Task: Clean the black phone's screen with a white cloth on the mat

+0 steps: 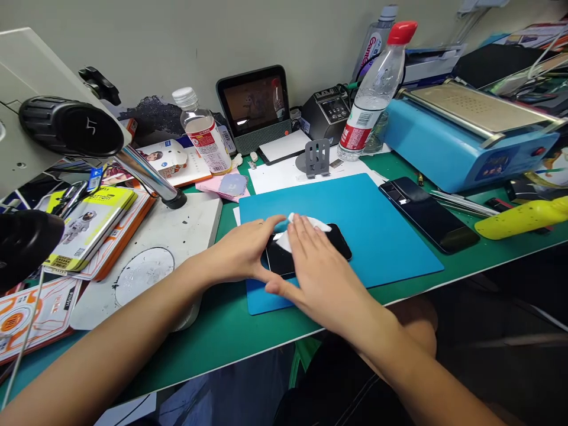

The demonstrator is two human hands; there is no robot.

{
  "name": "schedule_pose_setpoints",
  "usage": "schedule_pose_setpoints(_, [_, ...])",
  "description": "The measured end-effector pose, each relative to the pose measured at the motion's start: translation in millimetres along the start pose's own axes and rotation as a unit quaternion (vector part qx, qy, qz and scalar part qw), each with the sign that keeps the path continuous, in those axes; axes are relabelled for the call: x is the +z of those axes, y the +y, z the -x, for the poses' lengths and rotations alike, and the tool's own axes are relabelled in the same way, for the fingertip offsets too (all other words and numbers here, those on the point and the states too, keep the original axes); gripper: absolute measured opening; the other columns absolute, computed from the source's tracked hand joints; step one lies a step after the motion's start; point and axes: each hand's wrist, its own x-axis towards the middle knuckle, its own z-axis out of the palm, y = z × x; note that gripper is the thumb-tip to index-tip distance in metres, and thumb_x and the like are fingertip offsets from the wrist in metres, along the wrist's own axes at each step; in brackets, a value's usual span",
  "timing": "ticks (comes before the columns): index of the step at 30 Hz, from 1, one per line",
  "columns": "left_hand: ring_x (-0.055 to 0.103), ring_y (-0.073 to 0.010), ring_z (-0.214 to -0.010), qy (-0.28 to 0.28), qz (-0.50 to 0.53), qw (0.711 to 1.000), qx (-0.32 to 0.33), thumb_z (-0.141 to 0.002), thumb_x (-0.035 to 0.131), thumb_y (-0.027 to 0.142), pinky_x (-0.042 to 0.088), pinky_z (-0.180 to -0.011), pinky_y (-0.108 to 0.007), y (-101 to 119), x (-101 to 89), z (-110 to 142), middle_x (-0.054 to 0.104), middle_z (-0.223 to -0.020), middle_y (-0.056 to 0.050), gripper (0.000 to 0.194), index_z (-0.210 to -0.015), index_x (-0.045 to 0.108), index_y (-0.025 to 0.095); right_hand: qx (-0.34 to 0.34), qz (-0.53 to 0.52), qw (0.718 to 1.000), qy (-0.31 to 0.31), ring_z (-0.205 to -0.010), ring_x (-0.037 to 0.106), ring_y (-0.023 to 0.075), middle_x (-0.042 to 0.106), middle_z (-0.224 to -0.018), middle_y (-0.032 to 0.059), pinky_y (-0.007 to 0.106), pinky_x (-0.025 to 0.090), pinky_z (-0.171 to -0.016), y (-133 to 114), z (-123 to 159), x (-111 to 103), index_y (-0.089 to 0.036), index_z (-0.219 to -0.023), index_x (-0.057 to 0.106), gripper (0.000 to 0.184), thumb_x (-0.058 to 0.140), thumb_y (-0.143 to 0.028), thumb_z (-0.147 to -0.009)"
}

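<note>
A smartphone [339, 241] with a black glass face lies flat on a blue mat [390, 248]. My left hand [244, 248] is at its left end, with the fingers along the far edge and the thumb by the near edge, steadying it. Under the fingers of my right hand [317, 266] is a white wipe [318, 223], pressed flat against the glass. Those fingers lie close together and the thumb points left towards my left thumb. Both hands cover parts of the phone.
A red-capped bottle [368, 94], a white-capped bottle [206, 136] and a small display [252, 100] stand behind the mat. Rightward are another dark phone [428, 216], a yellow bottle [523, 219] and a blue heating-plate machine [470, 130]. A microscope stand base [195, 236] is left.
</note>
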Motion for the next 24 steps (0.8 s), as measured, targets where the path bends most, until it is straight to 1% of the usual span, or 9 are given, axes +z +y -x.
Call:
schedule_pose_setpoints(3, [0.065, -0.0388, -0.118, 0.014, -0.003, 1.000, 0.007, -0.071, 0.082, 0.066, 0.052, -0.092, -0.045, -0.8, 2.6, 0.9, 0.065, -0.131, -0.021, 0.120, -0.160, 0.021, 0.015, -0.051, -0.030, 0.998, -0.012, -0.159, 0.013, 0.0379, 0.015, -0.168, 0.0296, 0.056, 0.022, -0.128, -24.7, -2.1, 6.0, 0.007, -0.160, 0.024, 0.113, 0.038, -0.082, -0.091])
schedule_pose_setpoints(5, [0.065, -0.0389, -0.115, 0.017, -0.010, 1.000, 0.010, -0.071, 0.082, 0.062, 0.053, -0.089, -0.044, -0.6, 3.8, 1.1, 0.067, -0.125, -0.019, 0.121, -0.162, 0.017, 0.016, -0.076, -0.032, 0.997, -0.009, -0.159, 0.013, 0.0374, 0.016, -0.169, 0.0288, 0.054, 0.023, -0.129, -35.2, 0.7, 9.4, 0.006, -0.160, 0.023, 0.113, 0.040, -0.081, -0.091])
schedule_pose_setpoints(9, [0.067, -0.0379, -0.109, 0.011, -0.021, 1.000, 0.009, -0.072, 0.079, 0.068, 0.053, -0.086, -0.044, 0.3, 4.1, 0.4, 0.070, -0.115, -0.017, 0.119, -0.162, 0.022, 0.014, -0.128, -0.004, 0.992, 0.004, -0.158, 0.019, 0.0359, 0.021, -0.168, 0.0270, 0.053, 0.028, -0.127, -31.0, 14.0, 11.3, 0.004, -0.159, 0.030, 0.108, 0.045, -0.078, -0.091])
schedule_pose_setpoints(11, [0.066, -0.0392, -0.113, 0.011, -0.023, 1.000, 0.012, -0.070, 0.078, 0.074, 0.052, -0.089, -0.045, 0.5, 3.1, 0.0, 0.070, -0.121, -0.019, 0.119, -0.160, 0.026, 0.015, -0.157, 0.022, 0.987, 0.008, -0.157, 0.023, 0.0363, 0.025, -0.167, 0.0266, 0.054, 0.033, -0.125, -18.3, 23.5, 9.7, 0.003, -0.158, 0.034, 0.102, 0.048, -0.074, -0.092])
schedule_pose_setpoints(13, [0.064, -0.0403, -0.121, 0.012, -0.020, 1.000, 0.018, -0.067, 0.080, 0.076, 0.052, -0.094, -0.047, 0.7, 1.4, -0.1, 0.066, -0.133, -0.020, 0.114, -0.154, 0.037, 0.017, -0.169, 0.046, 0.984, 0.021, -0.157, 0.025, 0.0367, 0.030, -0.166, 0.0265, 0.055, 0.036, -0.123, -2.1, 33.4, 7.2, 0.003, -0.157, 0.037, 0.098, 0.050, -0.071, -0.093])
schedule_pose_setpoints(16, [0.064, -0.0382, -0.120, 0.002, -0.022, 1.000, 0.016, -0.067, 0.081, 0.074, 0.051, -0.097, -0.046, 2.2, -1.7, 0.4, 0.067, -0.132, -0.019, 0.095, -0.137, 0.053, 0.016, -0.150, 0.073, 0.985, 0.044, -0.156, 0.026, 0.0367, 0.033, -0.165, 0.0275, 0.055, 0.039, -0.122, 23.3, 46.0, 2.9, 0.002, -0.157, 0.036, 0.095, 0.047, -0.069, -0.096])
schedule_pose_setpoints(19, [0.066, -0.0361, -0.112, -0.003, -0.032, 0.999, 0.007, -0.071, 0.079, 0.073, 0.053, -0.091, -0.044, 6.6, -4.2, 1.5, 0.069, -0.124, -0.017, 0.087, -0.131, 0.057, 0.015, -0.105, 0.086, 0.990, 0.043, -0.157, 0.025, 0.0370, 0.029, -0.167, 0.0275, 0.058, 0.038, -0.121, 44.4, 54.0, -0.8, 0.000, -0.160, 0.030, 0.093, 0.044, -0.068, -0.098])
schedule_pose_setpoints(22, [0.067, -0.0347, -0.108, 0.022, -0.048, 0.999, 0.002, -0.076, 0.075, 0.065, 0.053, -0.089, -0.045, 13.3, -5.3, 2.4, 0.070, -0.119, -0.014, 0.074, -0.130, 0.059, 0.016, -0.053, 0.078, 0.995, 0.030, -0.158, 0.023, 0.0350, 0.021, -0.171, 0.0244, 0.058, 0.037, -0.122, 57.1, 58.2, -2.9, -0.005, -0.164, 0.019, 0.092, 0.042, -0.065, -0.100])
schedule_pose_setpoints(24, [0.068, -0.0331, -0.105, 0.059, -0.043, 0.997, -0.001, -0.077, 0.075, 0.059, 0.053, -0.089, -0.045, 17.2, -5.2, 2.9, 0.072, -0.116, -0.012, 0.066, -0.127, 0.061, 0.019, -0.028, 0.067, 0.997, 0.029, -0.158, 0.022, 0.0339, 0.017, -0.172, 0.0226, 0.058, 0.035, -0.122, 61.1, 59.4, -3.3, -0.008, -0.166, 0.010, 0.092, 0.042, -0.064, -0.101])
